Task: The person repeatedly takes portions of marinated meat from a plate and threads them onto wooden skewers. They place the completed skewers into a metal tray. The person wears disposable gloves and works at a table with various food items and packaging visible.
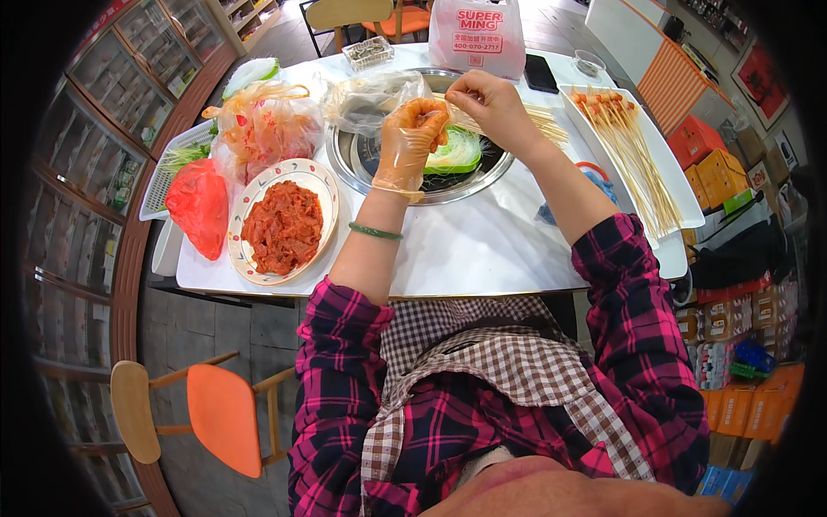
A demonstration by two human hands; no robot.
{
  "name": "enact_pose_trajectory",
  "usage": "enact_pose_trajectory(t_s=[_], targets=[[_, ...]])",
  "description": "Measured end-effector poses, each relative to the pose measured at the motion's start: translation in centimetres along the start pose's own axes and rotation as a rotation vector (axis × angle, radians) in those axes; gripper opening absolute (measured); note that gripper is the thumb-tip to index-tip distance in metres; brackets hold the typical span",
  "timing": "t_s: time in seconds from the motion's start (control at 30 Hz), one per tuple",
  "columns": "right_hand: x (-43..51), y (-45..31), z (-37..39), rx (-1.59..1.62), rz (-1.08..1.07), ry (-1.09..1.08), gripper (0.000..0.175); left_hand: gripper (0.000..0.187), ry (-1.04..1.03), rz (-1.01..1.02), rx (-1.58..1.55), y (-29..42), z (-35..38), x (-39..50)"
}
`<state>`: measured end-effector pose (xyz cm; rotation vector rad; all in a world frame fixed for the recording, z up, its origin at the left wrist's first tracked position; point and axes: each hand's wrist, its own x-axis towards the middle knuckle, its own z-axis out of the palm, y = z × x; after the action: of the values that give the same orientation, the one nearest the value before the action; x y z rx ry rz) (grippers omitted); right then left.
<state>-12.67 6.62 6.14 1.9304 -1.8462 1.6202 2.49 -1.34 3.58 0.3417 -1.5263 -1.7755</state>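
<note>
My left hand (413,139) wears a clear disposable glove smeared orange, its fingers curled; what they hold is hidden. Close beside it, my right hand (488,106) is bare, thumb and fingers pinched together. Some thin translucent plastic shows between the hands, but who grips it is unclear. Below them, a green-rimmed item with white strands (455,152) lies over the round metal-rimmed well (481,189) in the table. Bamboo skewers (546,123) lie behind my right wrist. Left of my gloved hand, a plate (331,194) carries red marinated meat slices (282,226).
On the right, a white tray (691,210) holds skewers with meat at their far ends (601,100). A red plastic bag (201,207) and a knotted clear bag (265,129) sit left. A printed carrier bag (478,39) and phone (541,73) stand behind. An orange-seated chair (223,420) is lower left.
</note>
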Motion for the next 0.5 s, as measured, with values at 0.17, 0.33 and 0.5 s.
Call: enact_pose_trajectory(t_s=[0.17,0.33,0.5], targets=[[-0.1,1.0,0.8,0.600,0.520,-0.133,0.019,0.010,-0.043,0.019,-0.175,0.2,0.4,-0.4],[-0.9,-0.6,2.1,0.925,0.778,-0.041,0.015,0.019,0.022,0.125,-0.217,-0.7,1.1,-0.8],[-1.1,-0.7,2.4,0.955,0.881,-0.039,0.015,0.018,-0.010,0.186,-0.108,-1.5,1.1,-1.1]])
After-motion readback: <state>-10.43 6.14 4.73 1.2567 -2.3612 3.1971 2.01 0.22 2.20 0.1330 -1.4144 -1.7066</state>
